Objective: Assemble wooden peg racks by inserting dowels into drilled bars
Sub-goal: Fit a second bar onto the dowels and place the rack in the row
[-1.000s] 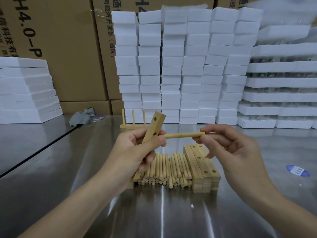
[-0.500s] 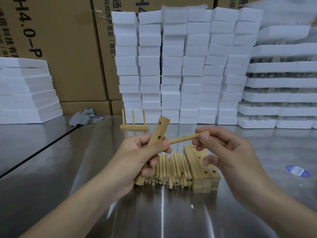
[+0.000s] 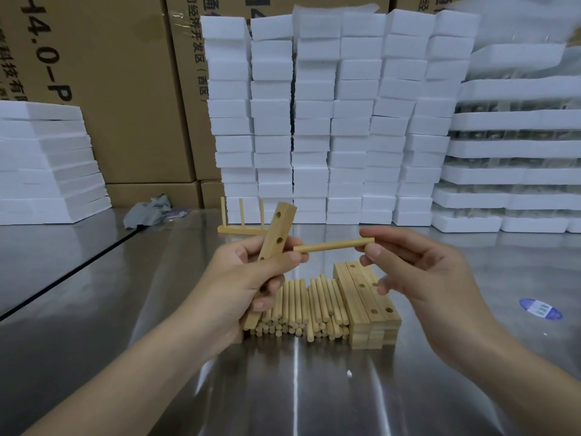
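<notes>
My left hand [image 3: 248, 278] grips a drilled wooden bar [image 3: 277, 231] that stands tilted, its top leaning right, with two empty holes showing above my fingers. My right hand [image 3: 418, 272] pinches the right end of a wooden dowel [image 3: 333, 245], which lies nearly level. The dowel's left tip sits just right of the bar, close to my left thumb, and is outside any hole. Below my hands lies a pile of loose dowels [image 3: 308, 306], with a stack of drilled bars [image 3: 367, 297] on its right.
A finished peg rack [image 3: 242, 226] with three upright dowels stands behind on the steel table [image 3: 94, 325]. White foam blocks [image 3: 330, 121] and cardboard boxes [image 3: 110, 89] wall the back. A grey rag [image 3: 147, 210] lies back left, and a blue sticker [image 3: 540, 308] sits to the right.
The dowel's left tip has come away from the bar and now sits to its right. My right hand shifted right and the dowel levelled out. The bar stands a little more upright.
</notes>
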`<action>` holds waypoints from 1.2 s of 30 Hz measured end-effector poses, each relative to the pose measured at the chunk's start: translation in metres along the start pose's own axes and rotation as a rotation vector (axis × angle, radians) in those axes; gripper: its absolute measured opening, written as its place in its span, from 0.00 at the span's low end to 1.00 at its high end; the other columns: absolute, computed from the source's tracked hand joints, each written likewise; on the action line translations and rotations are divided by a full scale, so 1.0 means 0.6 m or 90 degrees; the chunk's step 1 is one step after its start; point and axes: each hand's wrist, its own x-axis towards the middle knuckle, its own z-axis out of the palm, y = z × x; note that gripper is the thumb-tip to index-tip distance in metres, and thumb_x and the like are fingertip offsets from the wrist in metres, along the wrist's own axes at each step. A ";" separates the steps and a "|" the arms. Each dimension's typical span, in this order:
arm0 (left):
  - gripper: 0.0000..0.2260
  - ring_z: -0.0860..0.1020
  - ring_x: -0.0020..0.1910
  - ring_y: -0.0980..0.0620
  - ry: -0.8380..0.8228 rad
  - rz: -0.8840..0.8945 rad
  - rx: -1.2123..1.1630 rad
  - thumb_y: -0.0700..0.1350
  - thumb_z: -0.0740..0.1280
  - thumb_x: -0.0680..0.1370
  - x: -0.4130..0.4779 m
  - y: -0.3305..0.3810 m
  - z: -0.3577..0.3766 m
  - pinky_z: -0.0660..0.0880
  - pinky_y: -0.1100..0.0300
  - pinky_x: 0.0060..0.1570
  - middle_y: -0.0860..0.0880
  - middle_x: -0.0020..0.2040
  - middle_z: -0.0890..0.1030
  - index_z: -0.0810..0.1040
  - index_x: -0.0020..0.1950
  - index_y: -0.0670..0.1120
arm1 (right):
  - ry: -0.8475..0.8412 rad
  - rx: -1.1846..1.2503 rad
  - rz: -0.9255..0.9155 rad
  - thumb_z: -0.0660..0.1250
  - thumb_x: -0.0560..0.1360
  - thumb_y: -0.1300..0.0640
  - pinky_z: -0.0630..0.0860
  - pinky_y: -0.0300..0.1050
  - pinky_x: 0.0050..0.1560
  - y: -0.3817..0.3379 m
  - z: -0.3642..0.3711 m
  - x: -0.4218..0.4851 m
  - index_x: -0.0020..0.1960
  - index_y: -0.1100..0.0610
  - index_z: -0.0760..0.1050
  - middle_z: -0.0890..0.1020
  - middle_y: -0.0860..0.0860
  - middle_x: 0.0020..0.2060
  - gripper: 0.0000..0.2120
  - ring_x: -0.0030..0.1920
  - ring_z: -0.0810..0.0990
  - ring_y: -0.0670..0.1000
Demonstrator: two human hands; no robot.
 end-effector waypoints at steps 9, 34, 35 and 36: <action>0.15 0.68 0.28 0.58 -0.002 0.020 -0.027 0.50 0.83 0.70 0.001 -0.007 -0.002 0.65 0.67 0.22 0.45 0.50 0.86 0.89 0.53 0.46 | -0.040 0.085 0.051 0.79 0.68 0.50 0.79 0.39 0.37 0.004 -0.010 0.009 0.56 0.53 0.88 0.88 0.54 0.51 0.18 0.48 0.86 0.48; 0.12 0.76 0.52 0.65 -0.377 0.125 0.873 0.64 0.67 0.82 -0.059 0.001 0.057 0.76 0.63 0.48 0.64 0.54 0.80 0.80 0.62 0.62 | 0.087 -0.070 -0.003 0.64 0.86 0.53 0.75 0.39 0.31 0.009 -0.026 0.023 0.49 0.58 0.83 0.77 0.49 0.32 0.14 0.32 0.76 0.47; 0.13 0.75 0.52 0.64 -0.368 0.162 0.902 0.64 0.66 0.83 -0.059 0.000 0.057 0.74 0.63 0.48 0.64 0.54 0.78 0.80 0.63 0.61 | 0.081 -0.062 0.004 0.62 0.86 0.54 0.75 0.40 0.31 0.009 -0.025 0.022 0.50 0.58 0.83 0.77 0.50 0.32 0.14 0.32 0.76 0.48; 0.14 0.74 0.52 0.63 -0.353 0.192 0.920 0.64 0.65 0.83 -0.060 -0.002 0.058 0.72 0.63 0.47 0.63 0.54 0.77 0.80 0.64 0.60 | 0.075 -0.053 0.011 0.62 0.86 0.56 0.75 0.40 0.32 0.008 -0.024 0.021 0.50 0.59 0.83 0.77 0.51 0.33 0.14 0.33 0.76 0.49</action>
